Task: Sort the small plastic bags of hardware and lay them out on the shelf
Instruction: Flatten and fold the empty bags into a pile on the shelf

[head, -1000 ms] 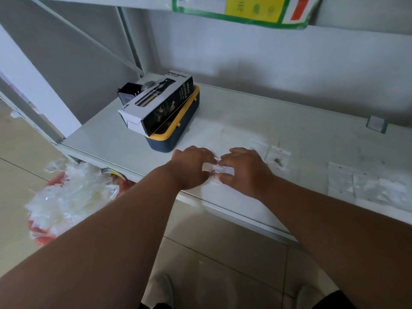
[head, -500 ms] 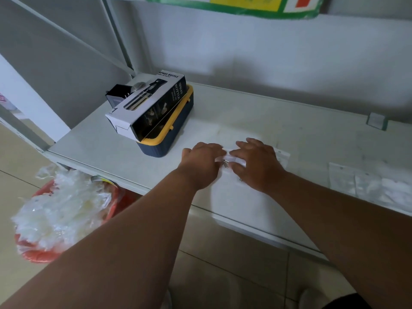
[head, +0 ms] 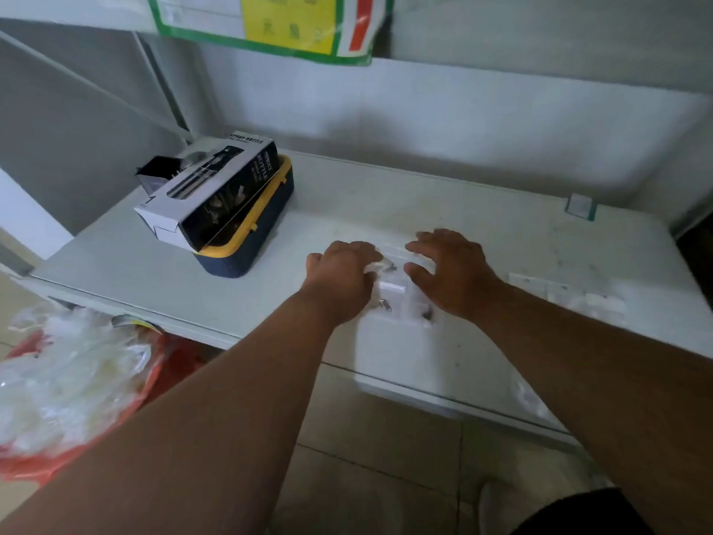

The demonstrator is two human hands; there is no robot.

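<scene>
Several small clear plastic bags [head: 391, 287] of hardware lie on the white shelf [head: 386, 202] between my two hands. Tiny metal parts show in them near the wrists. My left hand [head: 341, 274] sits left of them, knuckles up, with curled fingertips pinching the edge of one small bag [head: 373, 267]. On the other side, my right hand [head: 451, 274] lies palm down with its fingers spread, resting on the bags. More flat bags [head: 571, 297] lie in a row further right, and one bag [head: 530, 395] is near the front edge.
A black-and-white spray bottle carton [head: 208, 195] lies on a navy box with a yellow rim [head: 250, 241] at the shelf's left, with a black object [head: 156, 173] behind. A red bag of plastic scraps [head: 65, 384] stands on the floor below. A small tag [head: 578, 206] stands back right.
Both hands have slid further back on the shelf. My right hand has let go of the bag they held together and spread flat, uncovering bags near the wrists.
</scene>
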